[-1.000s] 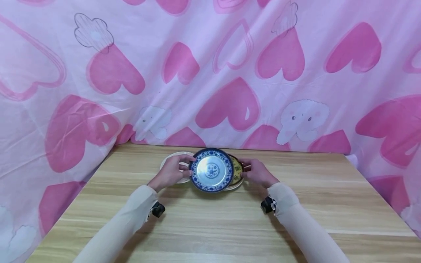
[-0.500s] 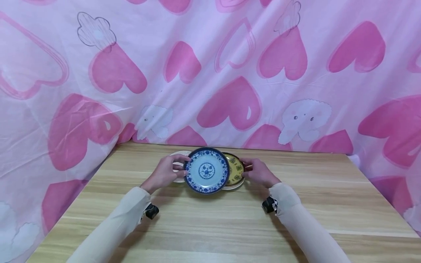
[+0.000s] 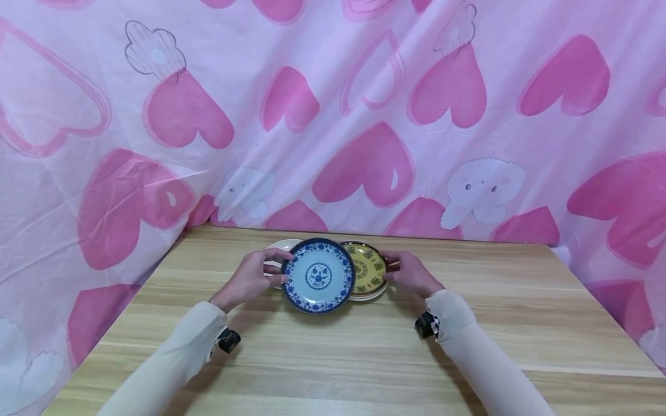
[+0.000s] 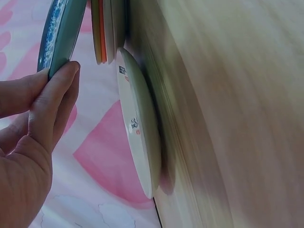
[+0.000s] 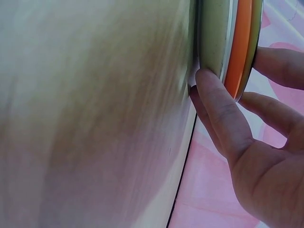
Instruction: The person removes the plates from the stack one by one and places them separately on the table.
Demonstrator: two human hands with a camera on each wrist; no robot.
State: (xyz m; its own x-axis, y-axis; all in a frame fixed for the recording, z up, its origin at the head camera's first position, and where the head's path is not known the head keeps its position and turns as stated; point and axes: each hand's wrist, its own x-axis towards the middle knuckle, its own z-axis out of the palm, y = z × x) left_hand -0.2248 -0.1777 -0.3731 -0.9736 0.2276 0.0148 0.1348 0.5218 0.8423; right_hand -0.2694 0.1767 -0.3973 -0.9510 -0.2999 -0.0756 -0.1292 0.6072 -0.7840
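Observation:
My left hand (image 3: 253, 277) pinches the rim of a blue-and-white patterned plate (image 3: 318, 276) between thumb and fingers. This plate is raised off the table, as the left wrist view shows. At the stack's right edge, my right hand (image 3: 413, 274) holds several stacked plates. A yellow patterned plate (image 3: 370, 268) is on top, an orange layer (image 5: 239, 47) below it, and a pale plate (image 5: 213, 42) lowest. Beneath my left hand, a white plate (image 4: 137, 118) with small dark characters lies on the table, partly hidden in the head view by the blue-and-white plate.
The wooden table (image 3: 333, 364) stretches out in front and to both sides. A pink cloth with hearts (image 3: 364, 167) hangs behind its back edge and along the sides. Each wrist carries a small black camera, such as the left one (image 3: 229, 340).
My left hand has moved left and slightly nearer with the blue-and-white plate, uncovering more of the yellow plate. My right hand stays at the stack's edge.

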